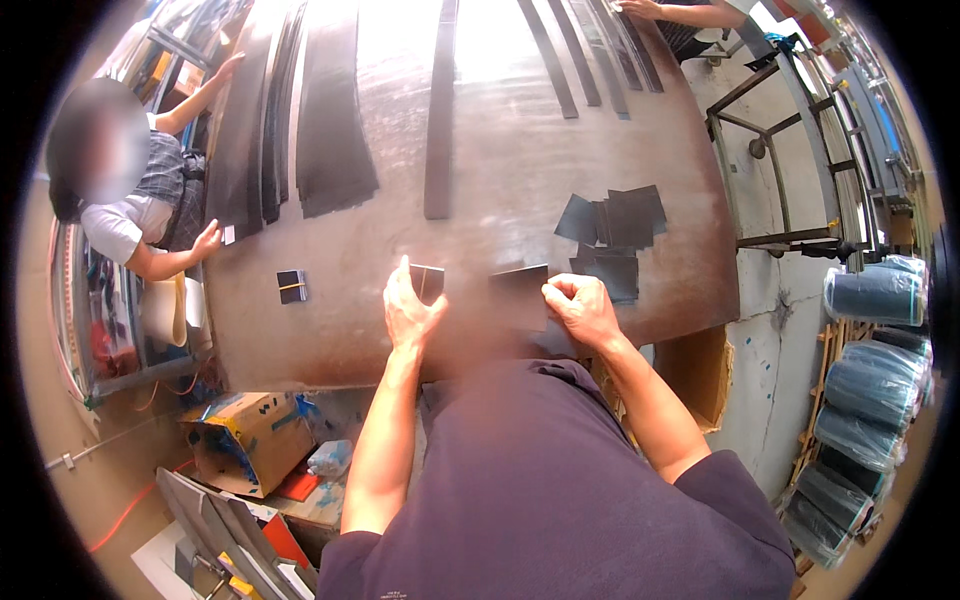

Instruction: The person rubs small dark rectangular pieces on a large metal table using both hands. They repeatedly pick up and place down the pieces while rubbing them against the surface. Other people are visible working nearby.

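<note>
At the near edge of the table (pixel 480 240), my left hand (pixel 408 312) grips a small dark rectangular stack (pixel 429 282) with a thin tan band across it. Its index finger lies along the left side, and the thumb is low on the right. My right hand (pixel 584 308) pinches the right edge of a thin dark rectangular sheet (pixel 518 288) between thumb and fingers. Just beyond that hand lies a loose, overlapping pile of similar dark pieces (pixel 628 218). Off to the left sits another small banded stack (pixel 291 287), dark with a yellow band.
Long dark strips (pixel 438 120) stretch across the far table. One person (pixel 150 190) at the left touches wide dark sheets (pixel 335 130); another person's hand (pixel 642 8) is at the far right. A metal frame cart (pixel 785 240), wrapped rolls (pixel 872 296) and a cardboard box (pixel 245 440) stand around.
</note>
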### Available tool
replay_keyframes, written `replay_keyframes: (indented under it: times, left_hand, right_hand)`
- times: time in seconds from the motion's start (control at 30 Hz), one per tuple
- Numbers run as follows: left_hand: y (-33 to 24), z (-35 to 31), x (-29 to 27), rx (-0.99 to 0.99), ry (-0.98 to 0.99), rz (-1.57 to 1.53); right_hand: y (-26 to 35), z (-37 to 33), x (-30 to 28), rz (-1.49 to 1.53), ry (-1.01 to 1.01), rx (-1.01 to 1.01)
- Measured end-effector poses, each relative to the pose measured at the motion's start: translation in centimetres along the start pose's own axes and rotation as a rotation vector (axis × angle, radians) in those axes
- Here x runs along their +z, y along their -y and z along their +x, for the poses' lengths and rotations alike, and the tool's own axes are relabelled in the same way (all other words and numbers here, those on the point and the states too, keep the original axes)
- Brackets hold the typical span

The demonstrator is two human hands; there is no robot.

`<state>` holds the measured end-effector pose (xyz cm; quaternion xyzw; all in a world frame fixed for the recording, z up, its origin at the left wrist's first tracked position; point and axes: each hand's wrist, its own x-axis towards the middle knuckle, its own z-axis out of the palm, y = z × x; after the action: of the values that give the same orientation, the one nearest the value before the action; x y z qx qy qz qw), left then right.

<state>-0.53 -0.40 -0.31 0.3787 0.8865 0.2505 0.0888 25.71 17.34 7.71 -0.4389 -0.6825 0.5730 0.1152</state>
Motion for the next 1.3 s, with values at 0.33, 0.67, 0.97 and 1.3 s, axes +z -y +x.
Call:
replay_keyframes:
  times: [0.33,0.67,0.97,1.3]
  left_hand:
    - [-12.5,-0.6,-6.4,0.349,0.714,-0.138]
    - [-8.9,-3.4,-2.8,-0.228,0.284,-0.804]
    - [-7.0,-5.0,-0.4,-0.314,0.275,-0.862]
    - [-6.5,-5.9,0.7,-0.315,0.318,-0.989]
  right_hand:
    - [2.6,1.4,1.0,-0.579,0.312,-0.452]
    - [-2.4,1.4,5.4,0.27,0.081,0.138]
    - [-0.7,1.1,5.9,0.072,0.021,-0.004]
    - [-1.1,1.1,5.9,0.117,-0.042,0.027]
